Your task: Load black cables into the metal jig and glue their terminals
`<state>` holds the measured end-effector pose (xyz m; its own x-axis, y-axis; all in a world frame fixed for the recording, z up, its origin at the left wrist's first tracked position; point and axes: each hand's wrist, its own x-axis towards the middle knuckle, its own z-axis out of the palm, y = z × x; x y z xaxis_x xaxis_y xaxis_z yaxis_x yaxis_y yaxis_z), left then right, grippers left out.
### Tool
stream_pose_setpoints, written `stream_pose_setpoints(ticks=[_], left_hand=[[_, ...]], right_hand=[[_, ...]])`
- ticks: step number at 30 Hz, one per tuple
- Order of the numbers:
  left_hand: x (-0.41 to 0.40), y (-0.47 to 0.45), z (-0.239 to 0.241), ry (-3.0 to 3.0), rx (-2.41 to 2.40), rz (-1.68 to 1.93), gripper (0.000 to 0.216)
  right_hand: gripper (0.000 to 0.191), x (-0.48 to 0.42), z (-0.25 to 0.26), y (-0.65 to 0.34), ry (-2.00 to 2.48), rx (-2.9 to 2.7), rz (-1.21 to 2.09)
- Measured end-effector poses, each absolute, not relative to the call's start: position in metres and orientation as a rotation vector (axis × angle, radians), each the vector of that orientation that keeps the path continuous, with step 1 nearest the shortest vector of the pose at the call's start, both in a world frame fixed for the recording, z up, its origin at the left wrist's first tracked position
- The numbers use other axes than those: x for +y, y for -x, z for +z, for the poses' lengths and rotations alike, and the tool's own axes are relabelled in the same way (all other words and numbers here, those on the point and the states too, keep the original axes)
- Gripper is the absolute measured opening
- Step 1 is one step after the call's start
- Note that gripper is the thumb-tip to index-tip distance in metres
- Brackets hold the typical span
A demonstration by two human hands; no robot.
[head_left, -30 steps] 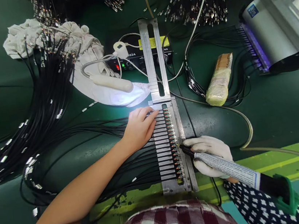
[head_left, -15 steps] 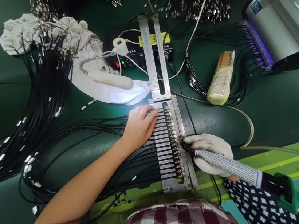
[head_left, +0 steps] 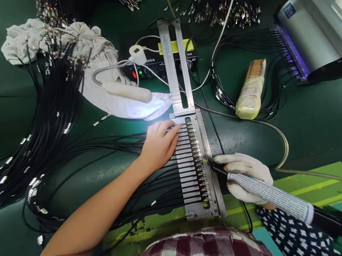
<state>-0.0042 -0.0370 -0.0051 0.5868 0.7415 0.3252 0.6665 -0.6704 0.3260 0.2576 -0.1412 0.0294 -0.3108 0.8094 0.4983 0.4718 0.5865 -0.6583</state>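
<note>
A metal comb-like fixture (head_left: 192, 171) lies in the middle of the green table, with a row of black cables (head_left: 123, 145) clamped in its slots and their small connector tips lined up along its right slot. My bare left hand (head_left: 159, 144) rests flat on the cables and the fixture's upper left part, fingers stretched out. My gloved right hand (head_left: 246, 174) is closed round a pen-shaped dispensing tool (head_left: 271, 196), whose thin tip touches the connector row about halfway down.
A gooseneck lamp (head_left: 128, 92) shines on a white cloth (head_left: 92, 58) behind the fixture. A black controller box (head_left: 162, 60) stands at the back, a UV curing unit (head_left: 318, 29) at the right, a wrapped block (head_left: 252, 90) between them. Cable bundles cover the left.
The tool's tip has crept a little way up the connector row, and my right hand has shifted slightly right. My left hand has stayed put.
</note>
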Motion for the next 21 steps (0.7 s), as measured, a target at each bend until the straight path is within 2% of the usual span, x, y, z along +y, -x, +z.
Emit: stream_pose_setpoints(ticks=[21], left_hand=[[-0.0371,0.0038,-0.0044,-2.640,1.191,0.655,0.031]], right_hand=[[0.017,-0.1435,0.0309,-0.2522,1.046,-2.001,0.547]])
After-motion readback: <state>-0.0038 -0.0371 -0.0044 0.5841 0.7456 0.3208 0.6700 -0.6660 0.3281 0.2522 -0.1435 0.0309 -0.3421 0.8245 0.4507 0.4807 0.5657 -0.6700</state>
